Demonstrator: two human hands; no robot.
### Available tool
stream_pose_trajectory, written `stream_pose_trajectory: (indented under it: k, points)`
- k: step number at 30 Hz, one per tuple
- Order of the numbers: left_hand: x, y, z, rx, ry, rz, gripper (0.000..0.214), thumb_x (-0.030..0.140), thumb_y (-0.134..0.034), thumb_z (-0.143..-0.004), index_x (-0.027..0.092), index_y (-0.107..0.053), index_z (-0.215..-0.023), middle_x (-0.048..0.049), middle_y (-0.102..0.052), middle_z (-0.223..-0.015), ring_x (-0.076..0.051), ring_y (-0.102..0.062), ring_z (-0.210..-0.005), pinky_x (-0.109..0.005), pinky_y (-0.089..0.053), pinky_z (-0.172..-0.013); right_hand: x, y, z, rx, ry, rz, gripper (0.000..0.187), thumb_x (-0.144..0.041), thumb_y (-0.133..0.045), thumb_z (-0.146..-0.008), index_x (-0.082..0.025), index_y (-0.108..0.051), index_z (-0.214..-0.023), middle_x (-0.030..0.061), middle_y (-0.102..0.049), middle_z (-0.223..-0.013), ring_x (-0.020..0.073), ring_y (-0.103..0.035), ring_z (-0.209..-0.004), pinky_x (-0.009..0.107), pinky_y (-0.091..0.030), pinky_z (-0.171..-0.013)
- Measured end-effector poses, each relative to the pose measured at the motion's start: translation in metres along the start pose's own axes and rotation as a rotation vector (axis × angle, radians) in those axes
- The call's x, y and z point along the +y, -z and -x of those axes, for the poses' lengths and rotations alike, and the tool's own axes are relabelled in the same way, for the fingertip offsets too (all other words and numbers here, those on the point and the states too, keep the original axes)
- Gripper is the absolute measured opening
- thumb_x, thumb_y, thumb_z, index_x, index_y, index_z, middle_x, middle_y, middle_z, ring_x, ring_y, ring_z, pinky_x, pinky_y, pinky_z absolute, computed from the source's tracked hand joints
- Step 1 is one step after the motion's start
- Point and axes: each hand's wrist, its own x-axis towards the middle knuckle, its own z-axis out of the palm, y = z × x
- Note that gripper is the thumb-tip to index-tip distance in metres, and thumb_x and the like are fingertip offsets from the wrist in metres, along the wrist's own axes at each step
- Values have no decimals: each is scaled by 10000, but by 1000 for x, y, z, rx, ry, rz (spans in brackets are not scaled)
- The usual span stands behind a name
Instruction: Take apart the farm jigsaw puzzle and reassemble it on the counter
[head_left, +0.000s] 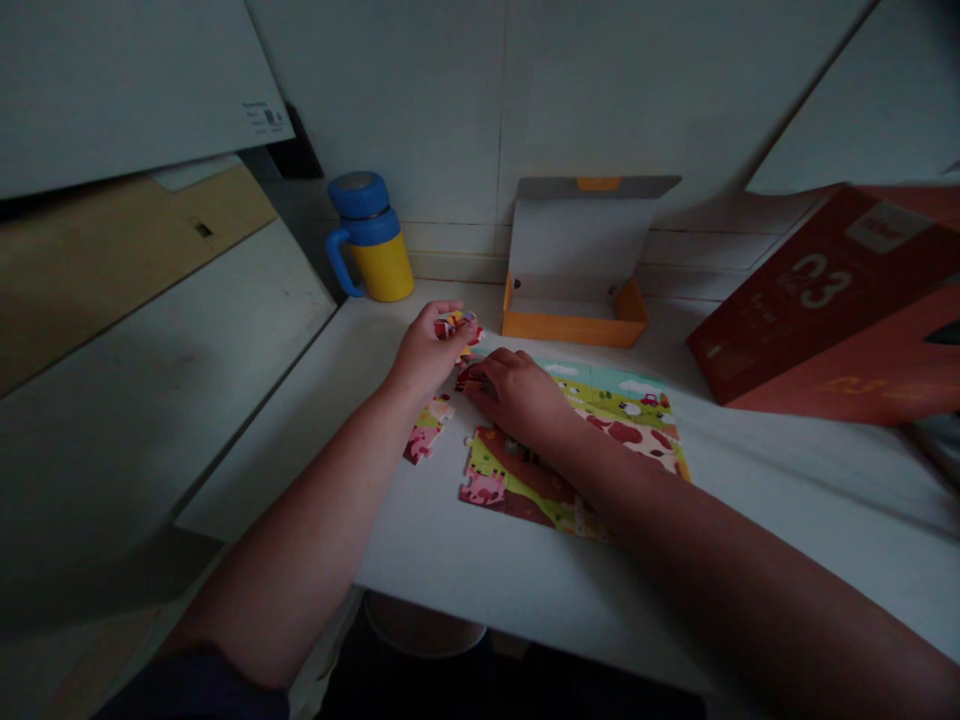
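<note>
A partly joined jigsaw puzzle [540,485] with a farm picture lies flat on the white table. My left hand [429,350] is closed round a red and yellow puzzle piece [455,324], just beyond the puzzle's upper left corner. Over the puzzle's left part rests my right hand [525,395], its fingers curled at a dark red puzzle piece [471,378] on the left edge. Some of the picture is covered by that hand and forearm. Loose pink and green puzzle pieces [429,430] lie left of the puzzle, below my left hand.
Behind the puzzle stands an orange box [574,328] with its lid raised. A blue and yellow mug [384,262] is at the back left. To the right sits a large red box [817,310]. The white table [450,545] meets a wall at the back.
</note>
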Motion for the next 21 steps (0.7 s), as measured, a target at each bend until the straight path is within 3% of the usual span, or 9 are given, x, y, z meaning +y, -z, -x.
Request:
stream_pose_trajectory:
  k: [8,16,19,21]
  points:
    - [2,0,2,11,4,24,387,295,-812,-911,224,-639,-1250,-60,-750,-960,-157,-723,-721,-239,-556,-589,3,-1,0,-17,65,-19,315,-353,-612,-1031,-207,-768,-1262,137,-709,-1200,292,-595,-1089,401,-470,-966]
    - [5,-2,4,5,16,-2,387,270,-769,-932,216,-627,-1288,-62,-755,-962,-149,-712,-699,-240,-566,-590,2,0,1,-18,90,-12,306,-354,-603,-1020,-217,-753,-1249,130,-716,-1271,304,-574,-1146,421,-455,-989]
    - [6,-2,4,8,11,10,382,237,-768,-917,208,-631,-1272,-67,-755,-993,-163,-731,-779,-243,-587,-625,3,4,1,-11,98,-81,244,-292,-612,-1001,-205,-756,-1179,127,-745,-1206,279,-608,-1116,397,-452,-985]
    - [4,-2,4,4,3,7,394,236,-773,-907,214,-634,-1276,-69,-756,-1013,-168,-736,-812,-240,-585,-635,6,7,0,60,2,-154,190,-219,-592,-982,-180,-743,-1091,122,-761,-1100,248,-646,-1011,362,-467,-912]
